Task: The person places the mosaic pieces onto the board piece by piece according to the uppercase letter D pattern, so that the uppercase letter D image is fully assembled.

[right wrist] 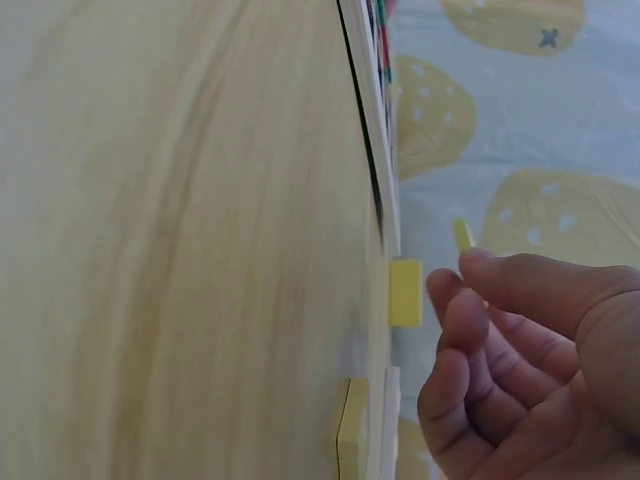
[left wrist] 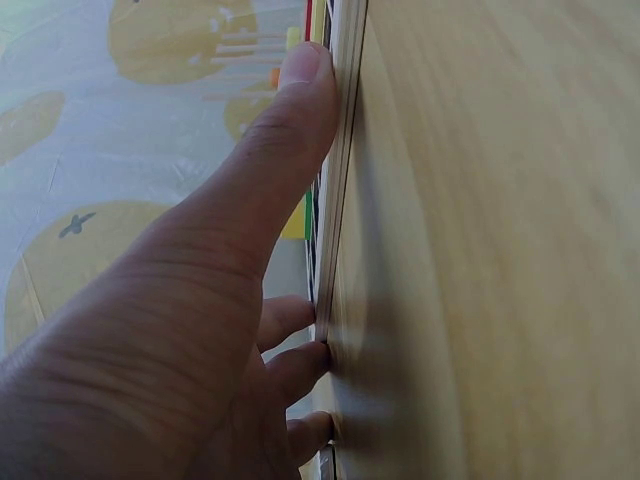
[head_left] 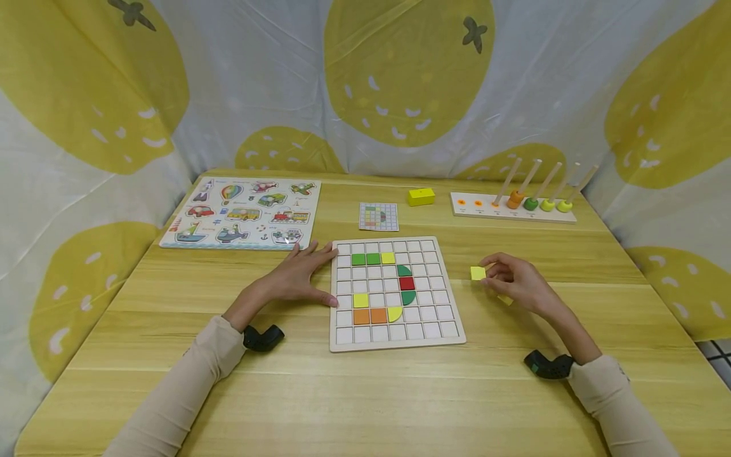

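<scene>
A white grid board [head_left: 424, 331] with a wooden rim lies mid-table, bearing green, yellow, red and orange tiles, some square and some quarter-round. My left hand [head_left: 299, 276] rests at the board's left edge, fingers spread. In the left wrist view its thumb [left wrist: 300, 85] lies over the rim. To the right of the board, my right hand [head_left: 518, 282] pinches a yellow square tile [head_left: 478, 273] between thumb and fingertips, above the table. That tile [right wrist: 463, 234] appears nearly edge-on in the right wrist view. Another yellow piece [head_left: 505, 299] lies on the table, partly hidden beneath this hand.
Behind the board lies a small pattern card [head_left: 379, 216], with a yellow box [head_left: 421, 197] beside it. A vehicle picture puzzle [head_left: 242, 212] occupies the back left. At the back right stands a peg counting stand [head_left: 513, 208] with coloured beads. Patterned cloth [head_left: 274, 76] hangs around the table.
</scene>
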The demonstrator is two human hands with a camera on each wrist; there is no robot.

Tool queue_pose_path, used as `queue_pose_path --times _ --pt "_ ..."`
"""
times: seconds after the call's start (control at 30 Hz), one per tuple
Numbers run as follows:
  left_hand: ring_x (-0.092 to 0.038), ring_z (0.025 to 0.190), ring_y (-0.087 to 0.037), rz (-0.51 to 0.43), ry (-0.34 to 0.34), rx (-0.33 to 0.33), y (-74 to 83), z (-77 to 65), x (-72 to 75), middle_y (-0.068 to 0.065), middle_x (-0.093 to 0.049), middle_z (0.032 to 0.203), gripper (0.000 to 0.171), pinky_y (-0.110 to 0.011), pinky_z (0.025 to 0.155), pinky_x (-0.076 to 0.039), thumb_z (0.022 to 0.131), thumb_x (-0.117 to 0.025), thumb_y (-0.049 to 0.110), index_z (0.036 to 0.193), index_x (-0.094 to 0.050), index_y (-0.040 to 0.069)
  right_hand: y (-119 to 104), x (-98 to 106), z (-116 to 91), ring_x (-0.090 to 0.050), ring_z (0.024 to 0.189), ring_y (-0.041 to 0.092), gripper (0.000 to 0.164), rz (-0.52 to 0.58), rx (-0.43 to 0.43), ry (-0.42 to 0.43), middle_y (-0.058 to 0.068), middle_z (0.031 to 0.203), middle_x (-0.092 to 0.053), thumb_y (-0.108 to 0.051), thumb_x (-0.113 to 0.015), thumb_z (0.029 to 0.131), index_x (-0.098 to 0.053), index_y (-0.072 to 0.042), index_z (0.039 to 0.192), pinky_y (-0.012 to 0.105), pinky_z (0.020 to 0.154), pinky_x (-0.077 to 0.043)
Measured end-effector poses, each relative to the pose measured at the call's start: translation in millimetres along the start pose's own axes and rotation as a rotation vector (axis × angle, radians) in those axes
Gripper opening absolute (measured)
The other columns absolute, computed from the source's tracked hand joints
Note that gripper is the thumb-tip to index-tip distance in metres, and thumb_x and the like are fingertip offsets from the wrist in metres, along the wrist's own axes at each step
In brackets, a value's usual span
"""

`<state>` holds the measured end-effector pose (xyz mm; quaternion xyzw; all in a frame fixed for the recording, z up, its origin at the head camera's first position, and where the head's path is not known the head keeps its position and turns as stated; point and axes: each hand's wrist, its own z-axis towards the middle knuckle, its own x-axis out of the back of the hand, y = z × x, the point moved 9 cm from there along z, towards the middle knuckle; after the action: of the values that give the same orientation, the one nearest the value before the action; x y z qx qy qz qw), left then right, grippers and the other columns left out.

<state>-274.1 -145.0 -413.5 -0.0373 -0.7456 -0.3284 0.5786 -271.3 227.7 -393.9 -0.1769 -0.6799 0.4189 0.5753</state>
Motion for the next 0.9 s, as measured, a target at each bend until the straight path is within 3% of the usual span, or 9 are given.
queue_pose_path --times 0.3,0.53,0.9 --pt "-0.002 0.147 -0.036 0.001 -0.006 0.002 -2.9 -0.5 -1.4 -0.008 -0.017 0.159 0.11 -0.055 0.116 0.006 0.068 -0.071 0.07 0.153 -0.026 0.015 -8 -8 5 -0.063 0.076 0.021 0.031 0.068 0.009 -0.017 0.017 0.096 -0.061 -0.005 -0.063 0.092 -0.056 0.002 0.121 0.028 0.06 -0.053" --pt "-0.002 0.147 -0.035 0.003 -0.006 0.005 -2.9 -0.4 -1.2 -0.008 -0.017 0.159 0.11 -0.055 0.116 0.006 0.069 -0.07 0.07 0.153 -0.026 0.015 -20 -16 13 -0.061 0.069 0.02 0.03 0.097 0.062 -0.028 0.017 0.092 -0.06 -0.003 -0.063 0.092 -0.056 0.003 0.12 0.026 0.055 -0.049" --pt "-0.003 0.147 -0.035 0.002 -0.005 -0.003 -1.6 0.2 -0.7 -0.008 -0.017 0.159 0.109 -0.055 0.116 0.006 0.069 -0.069 0.071 0.153 -0.026 0.016 -43 -41 30 -0.06 0.071 0.016 0.027 0.097 0.092 -0.077 0.014 0.092 -0.062 -0.002 -0.064 0.09 -0.06 -0.001 0.116 0.023 0.059 -0.05"
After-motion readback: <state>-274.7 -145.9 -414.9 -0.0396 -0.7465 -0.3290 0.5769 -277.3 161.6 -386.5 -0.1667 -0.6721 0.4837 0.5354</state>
